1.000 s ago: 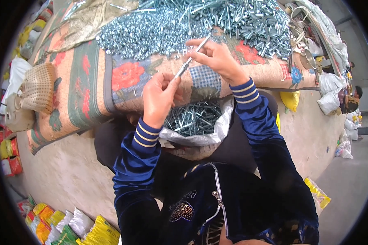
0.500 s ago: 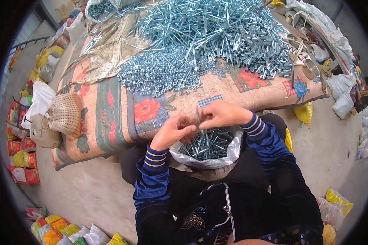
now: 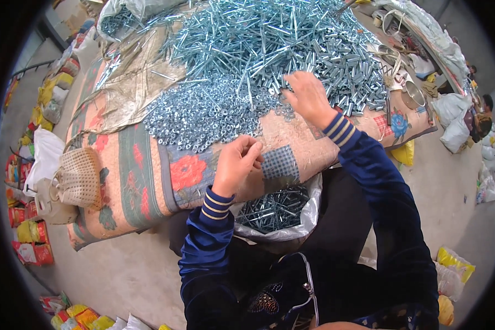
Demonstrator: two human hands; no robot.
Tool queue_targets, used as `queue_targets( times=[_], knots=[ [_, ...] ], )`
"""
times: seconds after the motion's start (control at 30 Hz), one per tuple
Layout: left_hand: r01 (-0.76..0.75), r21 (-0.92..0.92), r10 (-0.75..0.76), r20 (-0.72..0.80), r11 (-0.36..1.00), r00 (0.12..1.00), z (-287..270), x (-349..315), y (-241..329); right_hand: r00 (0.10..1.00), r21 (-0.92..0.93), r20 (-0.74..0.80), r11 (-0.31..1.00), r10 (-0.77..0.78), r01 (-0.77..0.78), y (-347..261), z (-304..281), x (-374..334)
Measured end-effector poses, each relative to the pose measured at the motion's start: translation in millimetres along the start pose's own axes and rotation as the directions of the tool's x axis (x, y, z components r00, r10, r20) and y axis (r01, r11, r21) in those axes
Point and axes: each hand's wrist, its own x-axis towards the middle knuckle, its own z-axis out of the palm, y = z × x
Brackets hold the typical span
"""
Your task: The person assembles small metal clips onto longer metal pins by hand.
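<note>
My right hand (image 3: 310,99) reaches over the near edge of the pile, thumb and fingers apart, beside a few washers (image 3: 283,110) and the short metal sleeves (image 3: 344,77). Lower and to the left, my left hand (image 3: 236,165) hovers at the table's front edge with its fingers curled together; whether anything small is in them is hidden. Just beyond it spreads a heap of small hex nuts (image 3: 198,115). Long thin bolts (image 3: 242,38) form a large mound behind. Between my knees stands a white-lined sack (image 3: 313,206) filled with assembled bolts (image 3: 275,209).
A flowered quilt (image 3: 173,165) covers the table. Beige cloth (image 3: 135,93) lies at the left, near a perforated basket (image 3: 80,179) and a plastic jug (image 3: 52,203). A metal cup (image 3: 413,94) sits at the right. Colourful bags (image 3: 33,250) line the floor.
Both hands were together above the sack. The right has moved up and away to the pile's edge, the left up toward the nuts. The view has shifted slightly.
</note>
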Motion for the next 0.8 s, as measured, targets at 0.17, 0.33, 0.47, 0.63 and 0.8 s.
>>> queue_targets(
  times=[0.17, 0.33, 0.47, 0.63, 0.8],
  knots=[
    [-0.056, 0.061, 0.055, 0.012, 0.997, 0.998, -3.3, -4.3, -15.4, 0.889, -0.405, -0.162, 0.850, -0.429, 0.336, 16.4, 26.4, 87.5],
    [-0.014, 0.012, 0.015, -0.037, 1.000, 0.999, -9.8, -2.6, -9.3, 0.866, -0.570, 0.318, 0.651, -0.387, 0.501, 14.3, 58.0, 137.1],
    [0.013, 0.024, -0.011, -0.049, 1.000, 0.999, -13.3, -3.8, -13.6, 0.870, -0.784, 0.240, 0.442, -0.430, 0.435, 12.0, 91.1, 136.1],
    [-0.055, 0.110, 0.062, -0.064, 0.992, 0.996, -14.2, -5.1, -16.7, 0.890, -0.748, 0.271, 0.502, -0.366, 0.434, 12.5, 94.0, 139.9],
    [-0.065, 0.111, 0.072, -0.061, 0.992, 0.995, -14.7, -7.5, -10.4, 0.807, -0.617, 0.095, 0.602, -0.583, 0.507, 26.4, 62.4, 136.1]
  ],
)
